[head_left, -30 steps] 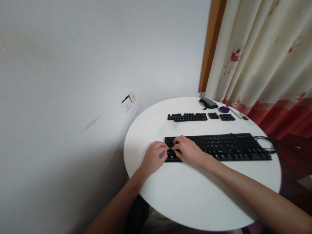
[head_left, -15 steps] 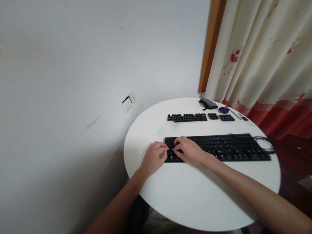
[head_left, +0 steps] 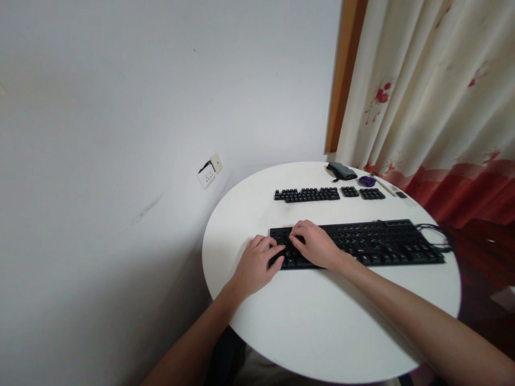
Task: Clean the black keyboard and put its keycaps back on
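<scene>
A black keyboard [head_left: 382,241] lies across the white round table, with many of its keycaps off in the upper rows. My left hand [head_left: 255,264] rests at the keyboard's left end. Its thumb and index finger are spread apart over the lower-left keys, and I see nothing held. Just to the right, my right hand [head_left: 314,245] is over the left part of the keyboard with fingers curled together in a pinch. Whatever is between those fingertips, if anything, is too small to make out. Behind the keyboard, loose black keycaps [head_left: 311,195] stand in rows.
Smaller keycap groups [head_left: 372,194] sit to the right of the long rows. At the table's back right are a grey and black item [head_left: 341,171], a purple item [head_left: 367,181] and a coiled black cable [head_left: 436,236]. A wall socket [head_left: 207,176] is at the left.
My left thumb and index finger have come apart from their pinch. The right hand has lifted slightly away from the left fingers, its fingertips drawn together. The view has shifted a little.
</scene>
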Motion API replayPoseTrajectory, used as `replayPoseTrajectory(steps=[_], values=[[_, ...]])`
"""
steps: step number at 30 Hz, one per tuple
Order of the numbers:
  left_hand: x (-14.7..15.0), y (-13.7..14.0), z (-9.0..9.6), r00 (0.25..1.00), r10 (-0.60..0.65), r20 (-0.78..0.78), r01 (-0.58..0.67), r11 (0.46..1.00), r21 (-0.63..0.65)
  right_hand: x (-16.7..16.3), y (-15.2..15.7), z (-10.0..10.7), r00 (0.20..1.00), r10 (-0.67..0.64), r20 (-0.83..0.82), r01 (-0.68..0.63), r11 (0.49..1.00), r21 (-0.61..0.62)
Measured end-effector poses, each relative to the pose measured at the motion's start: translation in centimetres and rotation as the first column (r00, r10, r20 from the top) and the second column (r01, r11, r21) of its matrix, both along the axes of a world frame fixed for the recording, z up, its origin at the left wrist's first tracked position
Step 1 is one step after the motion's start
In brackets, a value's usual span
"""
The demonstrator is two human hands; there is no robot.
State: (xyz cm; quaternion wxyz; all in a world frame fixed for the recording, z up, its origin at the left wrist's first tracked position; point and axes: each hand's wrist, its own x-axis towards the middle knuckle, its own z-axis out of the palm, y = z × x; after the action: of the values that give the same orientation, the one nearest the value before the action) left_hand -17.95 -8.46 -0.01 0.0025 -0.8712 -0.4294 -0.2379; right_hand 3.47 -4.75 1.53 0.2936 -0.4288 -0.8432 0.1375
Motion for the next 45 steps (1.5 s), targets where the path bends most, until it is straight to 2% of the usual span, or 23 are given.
replayPoseTrajectory(steps=[11,16,20,23,26,30,33,38,45], values=[[0.3,-0.1,0.1,0.999,0.013,-0.035,-0.013,1.000,0.005,-0.2,-0.2,0.2,0.998,0.046,0.037,-0.046,0.999,-0.009],[-0.1,0.9,0.2,0.998,-0.004,0.060,0.003,1.000,0.004,-0.1,-0.2,0.2,0.997,0.048,0.054,-0.048,0.999,-0.008],[-0.4,4.2,1.5,0.984,0.018,0.177,-0.030,0.997,0.064,0.1,-0.1,0.2,0.996,0.045,0.071,-0.046,0.999,0.007],[0.1,8.0,2.8,0.981,0.037,0.192,-0.059,0.992,0.113,0.3,0.1,0.2,0.996,0.030,0.083,-0.031,0.999,0.021],[1.3,12.3,3.3,0.985,0.079,0.154,-0.098,0.988,0.120,0.6,0.3,0.2,0.996,0.018,0.085,-0.020,0.999,0.029],[2.7,17.2,2.3,0.990,0.097,0.107,-0.107,0.989,0.099,1.1,0.6,0.3,0.995,0.000,0.103,-0.003,1.000,0.026],[3.1,19.2,0.7,0.989,0.111,0.097,-0.119,0.989,0.085,1.4,0.8,0.4,0.993,-0.012,0.117,0.010,1.000,0.020],[2.7,20.1,-1.4,0.989,0.119,0.084,-0.125,0.990,0.061,1.9,1.1,0.4,0.993,-0.019,0.116,0.017,1.000,0.017],[2.9,20.6,-2.3,0.993,0.096,0.072,-0.097,0.995,0.021,1.8,1.4,0.0,0.993,-0.036,0.109,0.034,0.999,0.013]])
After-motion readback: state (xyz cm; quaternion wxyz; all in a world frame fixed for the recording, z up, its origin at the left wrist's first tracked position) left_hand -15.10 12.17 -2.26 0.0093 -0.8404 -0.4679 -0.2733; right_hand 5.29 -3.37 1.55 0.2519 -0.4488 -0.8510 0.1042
